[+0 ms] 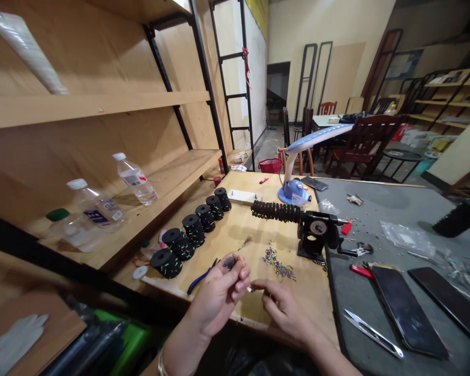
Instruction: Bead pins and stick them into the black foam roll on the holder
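Note:
My left hand (221, 295) is curled over the near edge of a wooden board (258, 230), its fingers pinched on a small dark tuft of fine strands. My right hand (280, 308) sits close beside it, fingers pinched together around a tiny light piece that touches the left fingertips. A little pile of coloured beads or pins (276, 262) lies just beyond both hands. Blue-handled pliers (199, 279) rest left of my left hand. A small brush-like tuft (246, 242) lies further up the board.
Several black spools (191, 230) line the board's left side. A black hand-crank winder (315, 232) stands at the right edge, a blue desk lamp (295, 188) behind it. Snips (370, 331), two phones (405, 310) and plastic bags lie on the grey table. Water bottles (135, 180) sit on the shelf.

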`<state>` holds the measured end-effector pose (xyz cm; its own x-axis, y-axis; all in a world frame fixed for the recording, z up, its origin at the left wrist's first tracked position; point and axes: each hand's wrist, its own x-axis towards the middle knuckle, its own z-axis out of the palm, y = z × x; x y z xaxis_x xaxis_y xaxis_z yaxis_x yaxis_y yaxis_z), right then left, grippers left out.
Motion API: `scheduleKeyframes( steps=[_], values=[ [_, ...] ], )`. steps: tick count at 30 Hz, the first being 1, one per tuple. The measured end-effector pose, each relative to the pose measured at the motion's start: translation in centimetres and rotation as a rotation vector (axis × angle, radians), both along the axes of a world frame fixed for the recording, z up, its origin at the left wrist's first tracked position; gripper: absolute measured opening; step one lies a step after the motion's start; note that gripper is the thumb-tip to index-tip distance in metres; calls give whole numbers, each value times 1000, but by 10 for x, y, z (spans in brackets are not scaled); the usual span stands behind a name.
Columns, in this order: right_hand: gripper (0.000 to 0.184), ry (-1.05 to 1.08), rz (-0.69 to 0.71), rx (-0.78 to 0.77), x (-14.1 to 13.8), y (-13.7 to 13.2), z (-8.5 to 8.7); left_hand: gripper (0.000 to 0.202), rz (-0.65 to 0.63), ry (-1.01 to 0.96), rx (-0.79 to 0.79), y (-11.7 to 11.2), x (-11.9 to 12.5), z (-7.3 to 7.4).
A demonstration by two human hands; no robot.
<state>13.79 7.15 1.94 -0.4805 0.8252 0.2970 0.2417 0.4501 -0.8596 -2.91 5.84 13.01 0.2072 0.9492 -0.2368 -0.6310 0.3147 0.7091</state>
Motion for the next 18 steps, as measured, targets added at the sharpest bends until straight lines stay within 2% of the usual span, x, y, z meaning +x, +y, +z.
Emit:
scheduleKeyframes(
  steps=[4,6,8,11,18],
  values=[
    [27,42,28,-47,-16,-8,4,29,10,-26,-8,0,-1,-2],
    [20,49,12,-15,-23,-9,-1,28,11,-46,-17,0,-3,-2],
    [24,54,-25,11,-26,-7,-9,27,13,-73,-21,1,-5,-2],
    [29,45,-74,68,-24,-4,-20,25,13,-123,10,2,-8,1],
    [27,-71,-96,215,-6,4,-36,23,11,-212,76,-3,-9,3]
  ],
)
